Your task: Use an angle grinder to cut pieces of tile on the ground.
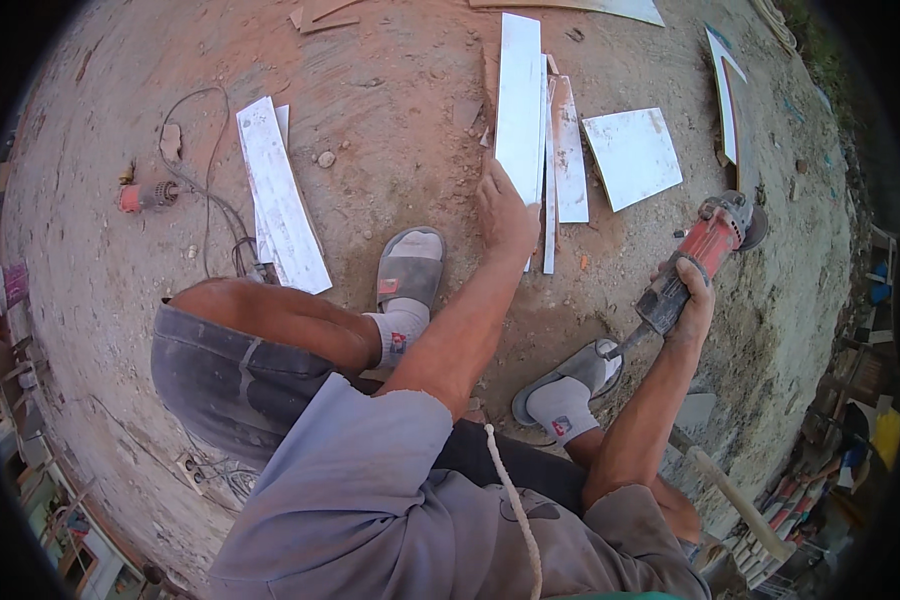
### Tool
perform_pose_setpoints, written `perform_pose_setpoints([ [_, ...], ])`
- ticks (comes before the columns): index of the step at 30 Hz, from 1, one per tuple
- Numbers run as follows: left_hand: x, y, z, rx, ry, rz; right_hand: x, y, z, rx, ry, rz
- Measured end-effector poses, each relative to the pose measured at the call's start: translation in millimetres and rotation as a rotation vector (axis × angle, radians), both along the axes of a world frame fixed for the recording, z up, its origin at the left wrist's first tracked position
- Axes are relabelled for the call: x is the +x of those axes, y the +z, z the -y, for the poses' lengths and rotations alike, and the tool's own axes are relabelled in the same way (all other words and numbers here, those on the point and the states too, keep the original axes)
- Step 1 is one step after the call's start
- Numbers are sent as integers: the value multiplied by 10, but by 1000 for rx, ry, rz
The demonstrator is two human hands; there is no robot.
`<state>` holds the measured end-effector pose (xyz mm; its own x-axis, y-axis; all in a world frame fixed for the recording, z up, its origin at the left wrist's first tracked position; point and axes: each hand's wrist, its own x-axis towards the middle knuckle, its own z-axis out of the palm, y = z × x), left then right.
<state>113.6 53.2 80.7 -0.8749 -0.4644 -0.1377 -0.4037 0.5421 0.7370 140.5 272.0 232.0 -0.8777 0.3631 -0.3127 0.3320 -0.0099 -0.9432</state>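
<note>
My left hand [507, 212] is closed on the near end of a long white board [518, 95], which points away from me over the dirt. In my right hand [692, 300] is a red and black angle grinder [708, 245], gripped round its body. Its disc [755, 229] faces outward to the right, apart from any board. Beside the held board lie narrow white strips [569, 150] with brown edges. A squarish white panel [632, 157] rests on the ground between the strips and the grinder.
Another white board [280, 200] lies left of my feet, near a red power tool [148, 196] and its looped cord [210, 95]. A bent white offcut [725, 95] stands at the far right. A wooden handle [735, 490] and piled clutter [800, 510] are at lower right.
</note>
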Motion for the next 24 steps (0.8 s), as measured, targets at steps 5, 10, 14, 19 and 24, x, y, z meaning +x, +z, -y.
perform_pose_setpoints([
  [5,169,-35,-18,21,-10,38,-4,36,5,38,-2,-6],
  [10,140,-286,665,230,175,-54,-53,96,41,-38,78,-21],
  [14,271,-294,769,210,16,56,-48,65,-7,-42,115,-33],
  [19,583,-153,522,255,-102,167,29,91,7,-62,88,-58],
  [24,732,-161,455,121,-97,178,89,131,29,-31,95,-93],
])
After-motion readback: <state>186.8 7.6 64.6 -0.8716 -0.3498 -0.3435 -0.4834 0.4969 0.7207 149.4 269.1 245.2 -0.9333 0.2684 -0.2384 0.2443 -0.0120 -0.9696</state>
